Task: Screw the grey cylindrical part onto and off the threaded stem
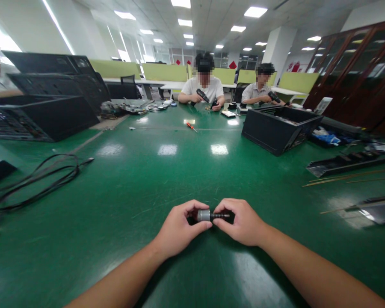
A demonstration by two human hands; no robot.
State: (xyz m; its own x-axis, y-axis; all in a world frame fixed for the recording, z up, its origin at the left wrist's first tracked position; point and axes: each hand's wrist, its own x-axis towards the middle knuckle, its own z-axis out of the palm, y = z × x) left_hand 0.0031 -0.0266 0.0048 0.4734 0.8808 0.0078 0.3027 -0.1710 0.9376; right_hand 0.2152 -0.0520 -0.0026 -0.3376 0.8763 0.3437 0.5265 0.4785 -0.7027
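Observation:
Between my two hands, just above the green tabletop, is a small silver cylinder [203, 215] with a thin dark shaft [220, 216] that looks spiral or spring-wound. It lies level, its pale tip pointing right. My left hand [182, 226] grips the cylinder from the left, thumb below and fingers above. The thumb and fingers of my right hand [244, 220] are curled around the shaft, their tips meeting close to the cylinder's right end. Fingers partly hide the cylinder's left end.
On the green table [167, 175] lies a red screwdriver [191, 126] farther back. Black cables [60, 171] and a computer case [41, 115] are at left. Another case [279, 128], metal strips [346, 164] and thin rods stand or lie at right. Two people with drills sit across.

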